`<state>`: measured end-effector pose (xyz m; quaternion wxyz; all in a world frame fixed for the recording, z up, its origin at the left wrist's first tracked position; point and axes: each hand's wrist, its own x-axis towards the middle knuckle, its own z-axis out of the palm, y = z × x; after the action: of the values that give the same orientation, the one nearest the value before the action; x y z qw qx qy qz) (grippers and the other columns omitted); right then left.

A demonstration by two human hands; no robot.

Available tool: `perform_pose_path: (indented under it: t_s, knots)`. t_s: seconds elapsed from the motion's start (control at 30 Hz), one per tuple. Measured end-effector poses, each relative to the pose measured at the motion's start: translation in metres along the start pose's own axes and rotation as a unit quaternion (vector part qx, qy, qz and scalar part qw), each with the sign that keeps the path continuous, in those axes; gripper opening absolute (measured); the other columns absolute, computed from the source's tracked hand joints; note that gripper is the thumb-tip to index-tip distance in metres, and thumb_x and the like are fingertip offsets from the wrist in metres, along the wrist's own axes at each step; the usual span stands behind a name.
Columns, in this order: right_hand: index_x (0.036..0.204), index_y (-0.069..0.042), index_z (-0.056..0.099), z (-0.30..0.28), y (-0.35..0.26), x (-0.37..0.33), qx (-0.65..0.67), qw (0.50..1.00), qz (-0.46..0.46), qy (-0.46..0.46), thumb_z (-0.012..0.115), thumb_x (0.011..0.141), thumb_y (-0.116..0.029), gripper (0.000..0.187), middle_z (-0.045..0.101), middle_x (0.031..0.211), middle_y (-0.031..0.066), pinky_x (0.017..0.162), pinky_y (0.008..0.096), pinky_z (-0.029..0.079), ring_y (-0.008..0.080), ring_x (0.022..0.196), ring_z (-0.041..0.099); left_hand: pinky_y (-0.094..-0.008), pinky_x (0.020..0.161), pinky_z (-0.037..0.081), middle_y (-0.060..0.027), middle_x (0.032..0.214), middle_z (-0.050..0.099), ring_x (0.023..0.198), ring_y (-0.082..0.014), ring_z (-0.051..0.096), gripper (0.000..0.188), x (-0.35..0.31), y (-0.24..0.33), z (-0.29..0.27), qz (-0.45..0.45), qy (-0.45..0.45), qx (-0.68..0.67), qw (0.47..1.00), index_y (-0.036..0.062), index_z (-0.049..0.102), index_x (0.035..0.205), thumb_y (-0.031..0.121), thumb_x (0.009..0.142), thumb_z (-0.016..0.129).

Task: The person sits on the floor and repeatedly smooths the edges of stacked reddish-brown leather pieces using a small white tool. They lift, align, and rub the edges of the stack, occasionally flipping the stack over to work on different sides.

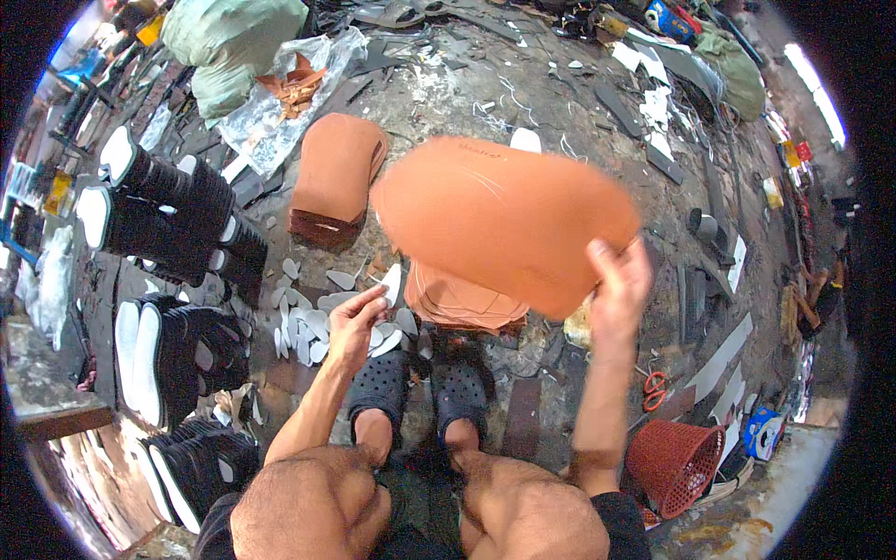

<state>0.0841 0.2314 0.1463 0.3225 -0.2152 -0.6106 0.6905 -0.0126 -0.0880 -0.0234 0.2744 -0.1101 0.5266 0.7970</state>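
Observation:
My right hand (621,285) grips a large tan sole-shaped sheet (509,219) by its right end and holds it up in front of me. Pen-like lines and a mark run along its upper side. Between the fingertips of my left hand (355,322), a small white teardrop-shaped piece (392,283) is pinched. Below the raised sheet lies a stack of tan sheets (462,297), partly covered by it. Another tan stack (336,177) stands farther off to the left. Loose white pieces (303,327) are heaped on the floor beside my left hand.
Rows of black and white soles (159,359) stand along the left. At the lower right are a red-brown perforated basket (674,467) and orange-handled scissors (654,390). Scraps litter the floor; a clear plastic bag (271,140) with tan offcuts and a green sack (229,42) lie at the back left.

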Motion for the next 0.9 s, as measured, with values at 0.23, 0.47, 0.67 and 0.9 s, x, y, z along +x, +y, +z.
perform_pose_path:
  t_s: [0.23, 0.47, 0.67, 0.9]
  knots:
    - [0.141, -0.008, 0.045, 0.004, 0.103, -0.182, 0.076, 0.786, 0.608, -0.082, 0.073, 0.092, -0.014, 0.056, 0.068, 0.113, 0.0155, 0.071, 0.0433, 0.061, 0.0283, 0.09, 0.073, -0.0336, 0.083, 0.058, -0.0098, 0.104, 0.07, 0.092, -0.0203, 0.069, 0.021, 0.0, 0.002, -0.013, 0.006, 0.009, -0.039, 0.999, 0.0018, 0.066, 0.107, -0.004, 0.088, 0.07]
    - [0.108, -0.006, 0.071, 0.012, 0.099, -0.104, -0.547, 0.735, -0.338, -0.217, 0.076, 0.087, -0.025, 0.029, 0.07, 0.08, 0.0112, 0.068, 0.0415, 0.056, 0.0301, 0.071, 0.07, -0.0284, 0.075, 0.056, -0.0078, 0.095, 0.072, 0.082, -0.0161, 0.069, 0.022, 0.015, 0.014, 0.037, 0.006, -0.032, 0.074, 0.997, 0.0, 0.07, 0.105, 0.001, 0.085, 0.078]
    - [0.107, -0.002, 0.071, 0.005, 0.018, -0.015, -0.375, 0.897, -0.235, -0.027, 0.062, 0.097, -0.017, 0.02, 0.073, 0.1, 0.0175, 0.076, 0.0409, 0.054, 0.0307, 0.089, 0.072, -0.0292, 0.075, 0.058, -0.0089, 0.096, 0.075, 0.081, -0.0136, 0.071, 0.029, 0.037, 0.0, 0.084, 0.131, -0.161, 0.343, 0.916, 0.004, 0.075, 0.111, 0.009, 0.083, 0.081]
    - [0.114, -0.005, 0.069, 0.004, 0.099, -0.032, -0.559, 0.75, -0.256, -0.244, 0.064, 0.086, -0.014, 0.029, 0.071, 0.118, 0.0117, 0.093, 0.0447, 0.052, 0.0292, 0.11, 0.068, -0.0479, 0.09, 0.038, -0.0111, 0.11, 0.057, 0.107, -0.0337, 0.049, 0.032, 0.045, -0.028, 0.088, 0.433, -0.178, 0.605, 0.644, 0.0156, 0.074, 0.111, 0.029, 0.082, 0.072]
